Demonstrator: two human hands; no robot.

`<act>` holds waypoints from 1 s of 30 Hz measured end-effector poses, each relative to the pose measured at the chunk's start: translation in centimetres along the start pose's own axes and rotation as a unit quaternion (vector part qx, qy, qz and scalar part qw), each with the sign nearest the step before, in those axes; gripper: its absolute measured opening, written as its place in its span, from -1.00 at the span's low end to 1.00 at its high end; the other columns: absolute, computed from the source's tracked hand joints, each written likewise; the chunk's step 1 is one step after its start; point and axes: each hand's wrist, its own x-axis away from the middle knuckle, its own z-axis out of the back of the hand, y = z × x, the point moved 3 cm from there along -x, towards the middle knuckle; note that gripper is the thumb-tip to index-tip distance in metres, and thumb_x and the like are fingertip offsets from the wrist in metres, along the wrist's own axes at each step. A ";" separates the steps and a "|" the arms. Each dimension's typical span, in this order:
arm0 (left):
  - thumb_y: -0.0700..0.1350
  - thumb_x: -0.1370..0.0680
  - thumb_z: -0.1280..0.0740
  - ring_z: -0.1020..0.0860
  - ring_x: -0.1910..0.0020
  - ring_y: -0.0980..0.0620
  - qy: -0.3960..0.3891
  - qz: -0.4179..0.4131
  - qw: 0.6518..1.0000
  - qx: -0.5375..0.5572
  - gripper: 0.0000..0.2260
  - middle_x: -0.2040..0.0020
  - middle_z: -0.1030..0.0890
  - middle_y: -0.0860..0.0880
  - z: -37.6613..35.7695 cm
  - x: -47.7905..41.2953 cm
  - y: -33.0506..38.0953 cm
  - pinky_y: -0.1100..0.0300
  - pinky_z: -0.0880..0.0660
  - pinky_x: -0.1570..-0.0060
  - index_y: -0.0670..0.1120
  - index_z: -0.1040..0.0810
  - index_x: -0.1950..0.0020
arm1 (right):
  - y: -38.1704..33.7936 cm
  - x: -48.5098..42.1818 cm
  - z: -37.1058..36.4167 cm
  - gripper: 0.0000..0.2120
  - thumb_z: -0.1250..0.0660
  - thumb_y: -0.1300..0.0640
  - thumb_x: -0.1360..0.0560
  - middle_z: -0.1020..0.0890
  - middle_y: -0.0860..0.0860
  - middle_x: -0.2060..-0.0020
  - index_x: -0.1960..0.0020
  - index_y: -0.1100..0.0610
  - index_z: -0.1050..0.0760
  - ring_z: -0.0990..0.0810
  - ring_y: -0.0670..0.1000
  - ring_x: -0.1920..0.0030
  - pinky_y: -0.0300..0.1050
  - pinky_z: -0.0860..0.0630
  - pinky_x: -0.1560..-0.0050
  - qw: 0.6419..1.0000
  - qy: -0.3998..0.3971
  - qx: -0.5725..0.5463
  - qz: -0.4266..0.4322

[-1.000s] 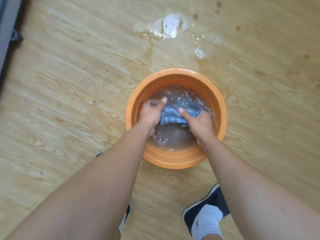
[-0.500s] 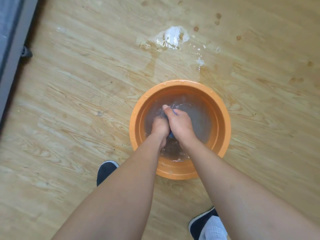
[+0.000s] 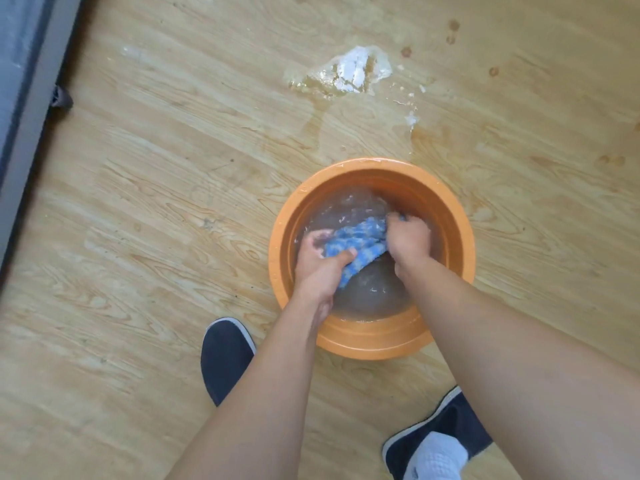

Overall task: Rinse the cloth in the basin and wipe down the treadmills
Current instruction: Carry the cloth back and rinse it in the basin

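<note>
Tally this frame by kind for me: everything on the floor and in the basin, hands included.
1 basin, orange
1 cloth, blue
2 hands: left hand, right hand, both gripping the cloth
2 shoes: left shoe, right shoe
1 puddle
Total: 7

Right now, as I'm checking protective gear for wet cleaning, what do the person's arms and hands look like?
The left forearm and right forearm are bare, no sleeves in view. The left hand and right hand wear no gloves; no watch or band shows at either wrist.
</note>
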 end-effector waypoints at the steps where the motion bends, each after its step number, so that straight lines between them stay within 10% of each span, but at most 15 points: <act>1: -0.22 -0.53 -0.55 -0.69 -0.15 -0.11 0.041 0.015 0.999 -0.016 -0.59 -0.26 -0.66 -0.09 0.4 0.0 -0.6 -0.05 -0.64 -0.22 -0.03 -0.53 -0.32 | 0.3 0.2 0.4 -0.67 -0.37 -0.03 -0.43 -0.73 0.12 -0.04 -0.05 0.17 -0.68 -0.69 0.20 -0.08 0.15 -0.59 -0.24 0.998 -0.007 -0.053 -0.028; 5: -0.10 -0.62 -0.30 -0.67 -0.07 -0.20 0.080 0.010 0.992 -0.097 -0.90 -0.08 -0.71 -0.11 -1.2 -0.8 -0.4 -0.08 -0.61 -0.17 0.00 -0.57 -0.11 | 0.8 3.6 0.5 -0.88 -0.41 0.13 -0.42 -0.62 0.04 0.36 0.27 0.13 -0.57 -0.53 0.02 0.31 -0.09 -0.49 0.21 0.991 -0.129 -0.027 -0.004; 9: 0.07 -0.64 -0.13 -0.59 -0.10 -0.19 0.032 0.035 0.993 -0.107 -0.74 -0.13 -0.63 -0.15 -3.9 -1.4 1.2 -0.09 -0.55 -0.19 -0.02 -0.54 -0.13 | 1.2 5.5 -1.2 -0.81 -0.30 0.12 -0.58 -0.47 0.01 0.35 0.21 0.08 -0.44 -0.42 -0.03 0.32 -0.05 -0.35 0.24 0.984 -0.142 -0.001 0.106; 13: -0.08 -0.70 -0.15 -0.48 0.43 0.01 0.031 0.033 0.998 -0.047 -0.75 0.25 -0.58 -0.09 -4.0 -2.0 0.7 0.24 -0.32 0.48 -0.09 -0.61 -0.06 | 0.4 3.2 -2.6 -0.84 -0.26 0.12 -0.61 -0.54 0.03 0.26 0.14 0.12 -0.46 -0.52 0.09 0.19 0.04 -0.48 0.14 0.981 -0.109 0.095 0.131; 16: -0.05 -0.72 -0.16 -0.27 0.57 0.03 0.034 0.029 0.999 -0.025 -0.76 0.53 -0.34 0.04 -3.6 -1.6 -0.2 0.30 -0.11 0.55 -0.08 -0.50 0.08 | -0.3 1.6 -3.8 -0.81 -0.29 0.19 -0.47 -0.56 0.07 0.34 0.31 0.13 -0.39 -0.53 0.13 0.28 -0.03 -0.46 0.26 0.974 -0.123 0.159 0.101; 23: 0.09 -0.61 -0.40 -0.42 0.36 -0.05 0.113 -0.024 0.993 -0.013 -0.75 0.42 -0.45 0.03 -1.4 -0.6 0.7 0.08 -0.34 0.30 0.00 -0.54 0.20 | -0.5 0.1 -2.7 -0.84 -0.34 0.10 -0.55 -0.70 0.21 0.02 0.05 0.19 -0.61 -0.68 0.21 0.06 0.02 -0.59 0.05 0.994 -0.027 0.097 0.046; 27: 0.01 -0.61 -0.42 -0.64 -0.06 -0.19 0.215 -0.047 0.975 -0.031 -0.79 -0.07 -0.67 -0.06 -0.4 -0.5 1.0 -0.04 -0.57 -0.19 -0.04 -0.57 -0.19 | 1.0 0.9 -0.5 -0.89 -0.33 0.21 -0.58 -0.67 0.12 0.10 -0.09 0.14 -0.56 -0.60 0.08 0.34 -0.18 -0.56 0.50 0.983 0.024 -0.137 -0.119; 30: -0.07 -0.67 -0.37 -0.63 -0.10 -0.17 0.187 -0.035 0.982 -0.010 -0.83 -0.11 -0.60 0.06 -2.2 -0.1 -0.1 -0.15 -0.57 -0.27 0.14 -0.43 -0.18 | 1.6 2.8 0.8 -0.72 -0.35 0.10 -0.45 -0.73 0.03 0.04 -0.15 0.06 -0.61 -0.72 0.13 0.10 0.11 -0.71 0.05 0.998 0.013 -0.049 -0.029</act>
